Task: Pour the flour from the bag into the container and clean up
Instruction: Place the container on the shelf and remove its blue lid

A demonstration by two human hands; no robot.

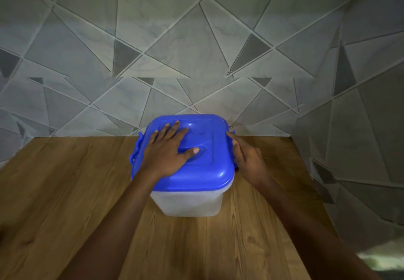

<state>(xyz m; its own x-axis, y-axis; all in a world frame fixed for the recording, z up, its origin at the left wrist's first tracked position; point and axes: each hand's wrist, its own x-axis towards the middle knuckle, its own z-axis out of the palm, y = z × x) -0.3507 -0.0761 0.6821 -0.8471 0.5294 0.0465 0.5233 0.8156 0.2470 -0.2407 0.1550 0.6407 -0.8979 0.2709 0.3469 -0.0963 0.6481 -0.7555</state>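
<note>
A translucent white square container [189, 203] stands on the wooden table near the back wall, with a blue lid [209, 166] sitting on top of it. My left hand [169, 150] lies flat on the lid, palm down, fingers spread. My right hand [247, 158] rests against the lid's right edge, fingers on the blue side clip there. A blue clip [136, 150] also sticks out on the lid's left side. No flour bag is in view.
The wooden table [65, 192] runs from the tiled back wall [196, 50] toward me. A tiled side wall [360, 148] closes in the table on the right, close to my right forearm.
</note>
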